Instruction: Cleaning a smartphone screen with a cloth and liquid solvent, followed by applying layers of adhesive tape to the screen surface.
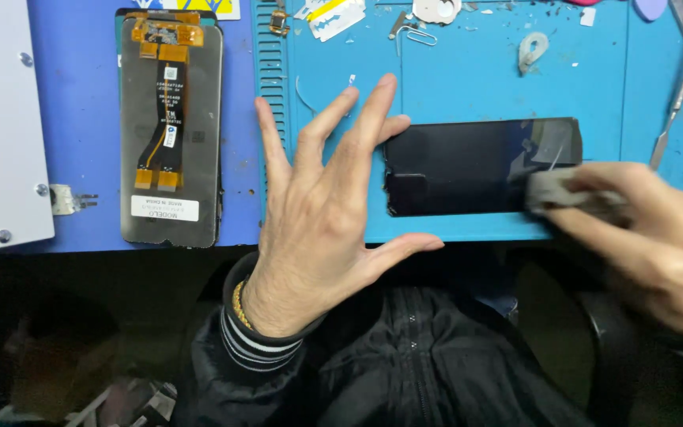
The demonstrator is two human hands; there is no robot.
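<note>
Glass of a dark phone screen (468,166) lies flat on the light blue mat (468,71), long side running three to nine o'clock, glossy and black with a pale glare near its three o'clock end. At that end the right hand (658,245) is closed around a small grey cloth (567,194), pressing it on the glass. At the nine o'clock end the left hand (322,213) is spread wide, holding nothing, fingertips touching the screen's edge. Well off toward nine o'clock lies a spare display panel (171,130), back up, with orange flex cable. Toward twelve o'clock sit razor blades (333,16), and metal tweezers (681,87) at two o'clock.
</note>
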